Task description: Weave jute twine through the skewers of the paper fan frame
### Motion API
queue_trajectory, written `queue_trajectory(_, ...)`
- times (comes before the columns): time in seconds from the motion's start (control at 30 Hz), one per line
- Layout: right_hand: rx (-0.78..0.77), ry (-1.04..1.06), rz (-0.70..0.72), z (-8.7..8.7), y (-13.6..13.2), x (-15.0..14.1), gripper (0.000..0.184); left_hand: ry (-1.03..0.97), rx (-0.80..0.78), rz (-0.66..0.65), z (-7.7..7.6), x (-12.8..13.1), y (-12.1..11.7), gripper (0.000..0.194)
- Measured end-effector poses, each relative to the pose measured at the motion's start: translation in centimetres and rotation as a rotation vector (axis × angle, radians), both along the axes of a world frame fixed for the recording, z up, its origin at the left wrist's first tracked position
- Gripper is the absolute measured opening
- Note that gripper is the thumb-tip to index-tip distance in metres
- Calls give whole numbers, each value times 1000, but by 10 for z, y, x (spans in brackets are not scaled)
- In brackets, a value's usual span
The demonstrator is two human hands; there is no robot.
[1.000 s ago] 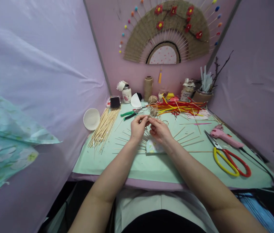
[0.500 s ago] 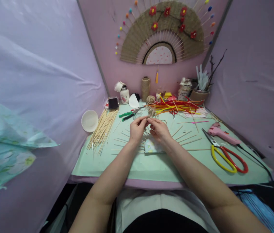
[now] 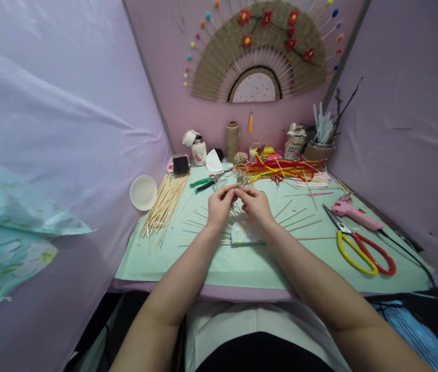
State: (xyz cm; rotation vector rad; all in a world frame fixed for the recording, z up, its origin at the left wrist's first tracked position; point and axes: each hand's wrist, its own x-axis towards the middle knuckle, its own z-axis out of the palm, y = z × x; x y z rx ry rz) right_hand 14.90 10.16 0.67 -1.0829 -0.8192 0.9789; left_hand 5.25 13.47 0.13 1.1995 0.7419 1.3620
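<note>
My left hand point(image 3: 220, 205) and my right hand point(image 3: 256, 207) meet fingertip to fingertip above the table, both closed in a pinch. Thin brown twine seems to run between the fingers, though the fingertips mostly cover it. A loose tangle of twine point(image 3: 243, 177) lies just beyond them. Beneath my hands is a half-round piece covered in pale floral cloth point(image 3: 242, 233), partly hidden by my right hand and wrist. Thin wooden sticks point(image 3: 295, 218) fan out from it to both sides.
Left lie a bundle of sticks point(image 3: 167, 204), a white dish point(image 3: 143, 193) and green-handled pliers point(image 3: 205, 182). Right are large scissors point(image 3: 358, 248) and a corded pink glue gun point(image 3: 356, 214). Behind stand a twine spool point(image 3: 233, 141), red and yellow pipe cleaners point(image 3: 288, 169) and a pot point(image 3: 318, 151).
Both hands stay in nearly the same place, fingertips still together. The right hand's fingers have curled in slightly. Nothing on the table has visibly moved.
</note>
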Motion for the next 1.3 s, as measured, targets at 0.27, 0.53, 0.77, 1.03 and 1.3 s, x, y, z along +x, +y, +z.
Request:
queue_trajectory(0.27,-25,-41,-15,3,-1,0,36,-13,-21,-13,-1,1,0,23)
queue_trajectory(0.53,-1,-23,-10,2,-1,1,32,-40,-63,-38,-1,1,1,24)
queue_trajectory(0.77,-5,-17,-45,3,-1,-1,25,-29,-57,-34,-3,2,1,22)
queue_trajectory(1.03,32,-140,-106,5,-4,-5,14,-106,-131,98,2,3,1,19)
queue_trajectory(1.3,81,-328,-34,1,-6,-12,12,-147,-150,85,3,2,-3,21)
